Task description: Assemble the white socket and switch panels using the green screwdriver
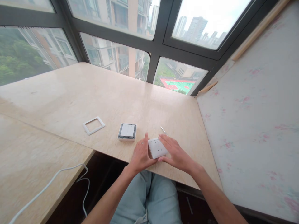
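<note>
Between both hands, near the front edge of the stone sill, is a white wall socket (157,148) with its slotted face turned up. My left hand (140,155) grips its left side, thumb along the near edge. My right hand (175,154) is closed around the right side, fingers over the far corner. Just left of my left hand lies a white wall switch (127,131) with its grey inner frame showing. Further left, a white rectangular cover frame (93,125) lies flat. Beyond my right fingers is a thin screwdriver (163,130), its near end hidden behind the hand.
The pale stone sill (112,93) runs back to dark window frames (158,49). On the right stands a flower-papered wall (245,118). A white cable (49,183) crosses the lower left surface and hangs over its edge. A dark gap lies below the sill.
</note>
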`<state>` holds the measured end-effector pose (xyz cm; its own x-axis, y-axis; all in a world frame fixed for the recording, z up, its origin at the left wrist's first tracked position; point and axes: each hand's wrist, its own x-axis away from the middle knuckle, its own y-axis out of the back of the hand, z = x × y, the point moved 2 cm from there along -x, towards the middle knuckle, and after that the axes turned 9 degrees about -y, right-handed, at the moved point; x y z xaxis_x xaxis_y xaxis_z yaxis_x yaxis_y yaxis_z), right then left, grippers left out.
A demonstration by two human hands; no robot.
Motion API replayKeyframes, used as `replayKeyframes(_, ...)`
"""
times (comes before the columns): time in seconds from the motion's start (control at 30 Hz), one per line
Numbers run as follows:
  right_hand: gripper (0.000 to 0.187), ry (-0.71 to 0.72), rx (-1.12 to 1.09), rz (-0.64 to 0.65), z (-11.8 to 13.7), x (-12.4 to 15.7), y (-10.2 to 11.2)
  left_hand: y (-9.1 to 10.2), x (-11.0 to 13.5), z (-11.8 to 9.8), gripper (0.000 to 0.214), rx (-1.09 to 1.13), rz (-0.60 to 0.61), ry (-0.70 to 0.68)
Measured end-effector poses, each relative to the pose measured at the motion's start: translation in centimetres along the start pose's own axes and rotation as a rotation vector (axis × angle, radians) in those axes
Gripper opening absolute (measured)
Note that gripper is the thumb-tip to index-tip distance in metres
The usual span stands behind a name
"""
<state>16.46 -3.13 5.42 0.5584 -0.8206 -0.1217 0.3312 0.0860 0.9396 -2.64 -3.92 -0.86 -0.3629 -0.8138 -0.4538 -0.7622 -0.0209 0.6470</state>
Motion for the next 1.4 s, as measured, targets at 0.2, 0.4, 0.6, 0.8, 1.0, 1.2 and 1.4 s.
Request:
replayKeyframes(0.2, 0.073, 0.123, -0.078, 0.169, 0.8, -3.4, 0.3, -0.1, 0.3, 0.4, 0.121, 0.003, 0.008, 0.016)
replayKeyframes(0.4, 0.07, 0.176, -0.043, 0.146, 0.7, -3.6, 0.8, 0.0, 0.1, 0.2, 0.121, -0.021, 0.023, 0.027)
replayKeyframes(0.6, 0.074, 0.196, -0.019, 0.125, 0.3, -2.7, 0.5, -0.2, 0.0, -0.4, 0.118, -0.023, 0.027, 0.088)
replayKeyframes(0.8, 0.071, 0.203, -0.011, 0.15, 0.3, -3.0, 1.0, -0.1, -0.3, -0.6, 0.093, -0.017, 0.032, 0.109)
replayKeyframes(1.0, 0.073, 0.186, -0.041, 0.217, -0.2, -4.3, 1.1, 0.4, -0.4, -0.5, 0.086, 0.043, 0.014, 0.088)
replayKeyframes(1.2, 0.081, 0.197, -0.083, 0.155, -1.0, -4.1, 0.5, 0.3, -0.2, -0.2, 0.095, 0.061, 0.051, 0.083)
replayKeyframes(1.4, 0.067, 0.147, -0.1, 0.164, -0.2, -3.3, 0.6, -0.2, 0.0, -0.4, 0.118, -0.003, 0.077, 0.106)
